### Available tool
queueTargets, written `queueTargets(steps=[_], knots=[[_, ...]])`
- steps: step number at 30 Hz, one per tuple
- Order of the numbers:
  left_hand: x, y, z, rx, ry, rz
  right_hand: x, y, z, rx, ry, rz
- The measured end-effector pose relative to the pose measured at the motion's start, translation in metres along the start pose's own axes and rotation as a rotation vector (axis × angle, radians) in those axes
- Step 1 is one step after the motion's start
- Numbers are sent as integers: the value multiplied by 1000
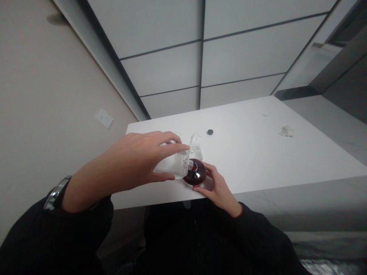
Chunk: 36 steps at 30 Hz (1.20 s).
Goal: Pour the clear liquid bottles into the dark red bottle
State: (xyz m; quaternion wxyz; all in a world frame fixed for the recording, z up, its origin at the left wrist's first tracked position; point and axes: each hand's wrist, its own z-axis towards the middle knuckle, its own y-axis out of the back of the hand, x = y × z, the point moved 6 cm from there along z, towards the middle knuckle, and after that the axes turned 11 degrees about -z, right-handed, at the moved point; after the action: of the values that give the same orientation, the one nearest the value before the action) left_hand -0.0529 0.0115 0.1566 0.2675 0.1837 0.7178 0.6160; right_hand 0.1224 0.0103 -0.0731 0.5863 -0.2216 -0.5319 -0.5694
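Note:
My left hand [146,156] is closed around a clear bottle [172,164], tipped nearly on its side. The bottle's threaded neck points right and meets the mouth of a round, dark red-brown bottle [196,177]. Whether liquid is passing between them I cannot make out. Thumb and fingers of my right hand [216,185] grip the round bottle from its right side, low over the white table [241,152]. Just behind the two bottles stands another clear container [196,151], partly hidden. A small dark cap [210,132] lies farther back on the tabletop.
A crumpled whitish piece [286,131] and a small pale scrap [265,115] lie on the right part of the table. Panelled doors [172,72] rise behind it. On the left wall sits a socket [104,118].

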Motion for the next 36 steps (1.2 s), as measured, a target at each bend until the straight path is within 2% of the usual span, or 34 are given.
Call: queueTargets(steps=[14,36], knots=[[-4,1,4,49,-10,68,1,-1,0,1,-10,18],[-8,2,6,26,-57,26,5,1,1,12,7,-1]])
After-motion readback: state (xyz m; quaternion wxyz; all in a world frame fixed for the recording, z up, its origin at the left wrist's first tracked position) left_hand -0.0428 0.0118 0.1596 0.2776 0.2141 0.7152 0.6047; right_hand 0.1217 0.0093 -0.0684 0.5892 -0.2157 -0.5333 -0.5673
